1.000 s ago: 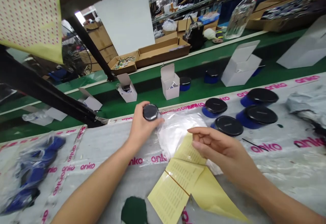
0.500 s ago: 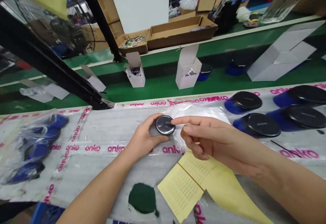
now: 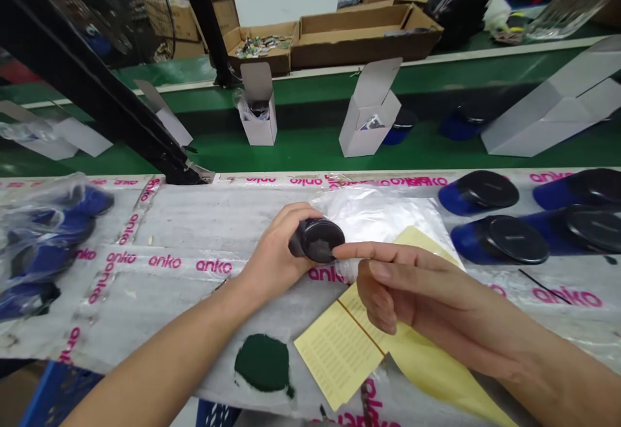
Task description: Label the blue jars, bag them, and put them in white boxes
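My left hand is wrapped round a dark round container, which is tilted so that its black end faces me. A dull grey patch shows on that end. My right hand has its index finger stretched out, the tip at the right edge of the container, and its other fingers curled. Whether anything small is between thumb and fingers cannot be made out. Just below the hands a yellow sheet of printed labels lies on the wrapped table, its backing curving under my right forearm.
Several blue containers with black lids stand at the right. Bagged blue items lie at the left. Open white boxes stand on the green conveyor. A black post slants across the upper left.
The container in my left hand has tilted, showing more of its dark side, and a grey patch now shows on its end. The view has shifted slightly.
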`<control>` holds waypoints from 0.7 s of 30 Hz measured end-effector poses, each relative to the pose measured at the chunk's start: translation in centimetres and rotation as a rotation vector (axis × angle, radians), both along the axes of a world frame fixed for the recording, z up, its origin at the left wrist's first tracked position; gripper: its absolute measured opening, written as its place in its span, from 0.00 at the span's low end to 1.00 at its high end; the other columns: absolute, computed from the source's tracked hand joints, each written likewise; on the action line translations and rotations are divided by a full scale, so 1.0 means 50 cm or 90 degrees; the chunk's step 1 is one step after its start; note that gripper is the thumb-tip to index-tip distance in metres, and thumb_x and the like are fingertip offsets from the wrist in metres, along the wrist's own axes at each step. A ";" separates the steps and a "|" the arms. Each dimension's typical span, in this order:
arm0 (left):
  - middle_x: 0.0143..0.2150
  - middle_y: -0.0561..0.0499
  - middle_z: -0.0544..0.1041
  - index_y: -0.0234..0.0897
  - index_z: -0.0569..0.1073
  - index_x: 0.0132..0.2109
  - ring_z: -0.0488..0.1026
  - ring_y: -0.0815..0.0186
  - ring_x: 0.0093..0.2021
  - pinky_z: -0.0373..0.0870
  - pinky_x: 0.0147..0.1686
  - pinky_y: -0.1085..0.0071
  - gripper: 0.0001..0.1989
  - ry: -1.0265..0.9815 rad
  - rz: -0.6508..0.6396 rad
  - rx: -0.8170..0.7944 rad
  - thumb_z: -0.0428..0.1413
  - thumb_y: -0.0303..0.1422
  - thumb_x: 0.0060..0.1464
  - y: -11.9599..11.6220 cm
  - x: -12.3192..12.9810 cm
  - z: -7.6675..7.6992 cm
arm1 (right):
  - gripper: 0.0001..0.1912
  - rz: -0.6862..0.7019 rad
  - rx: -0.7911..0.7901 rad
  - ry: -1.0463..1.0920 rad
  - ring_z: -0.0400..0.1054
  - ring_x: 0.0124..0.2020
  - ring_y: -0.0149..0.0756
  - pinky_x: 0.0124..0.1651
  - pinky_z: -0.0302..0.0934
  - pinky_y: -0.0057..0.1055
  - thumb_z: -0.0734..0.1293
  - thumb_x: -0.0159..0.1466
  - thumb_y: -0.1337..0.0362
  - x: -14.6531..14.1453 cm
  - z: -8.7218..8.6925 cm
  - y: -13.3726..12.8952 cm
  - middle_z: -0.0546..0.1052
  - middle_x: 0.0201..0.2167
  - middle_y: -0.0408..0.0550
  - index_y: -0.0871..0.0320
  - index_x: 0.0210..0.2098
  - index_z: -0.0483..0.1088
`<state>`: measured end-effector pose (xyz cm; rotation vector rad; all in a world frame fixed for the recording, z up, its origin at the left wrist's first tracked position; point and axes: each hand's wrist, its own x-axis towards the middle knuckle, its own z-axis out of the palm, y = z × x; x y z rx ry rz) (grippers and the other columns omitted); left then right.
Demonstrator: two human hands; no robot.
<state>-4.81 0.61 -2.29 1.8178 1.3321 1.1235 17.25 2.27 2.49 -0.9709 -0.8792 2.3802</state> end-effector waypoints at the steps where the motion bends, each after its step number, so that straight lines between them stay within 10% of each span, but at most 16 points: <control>1: 0.55 0.48 0.74 0.45 0.71 0.53 0.72 0.57 0.57 0.72 0.57 0.56 0.26 -0.001 -0.002 0.003 0.68 0.24 0.49 0.000 0.000 0.001 | 0.19 -0.002 -0.001 0.002 0.64 0.22 0.29 0.27 0.60 0.27 0.77 0.60 0.55 -0.001 0.000 -0.001 0.72 0.21 0.41 0.56 0.48 0.81; 21: 0.56 0.46 0.74 0.43 0.71 0.54 0.72 0.57 0.58 0.73 0.56 0.55 0.26 0.001 -0.030 0.047 0.65 0.20 0.51 0.003 0.001 0.000 | 0.24 -0.017 -0.009 -0.004 0.67 0.24 0.29 0.32 0.62 0.30 0.78 0.59 0.55 -0.003 0.003 -0.001 0.74 0.22 0.41 0.58 0.53 0.78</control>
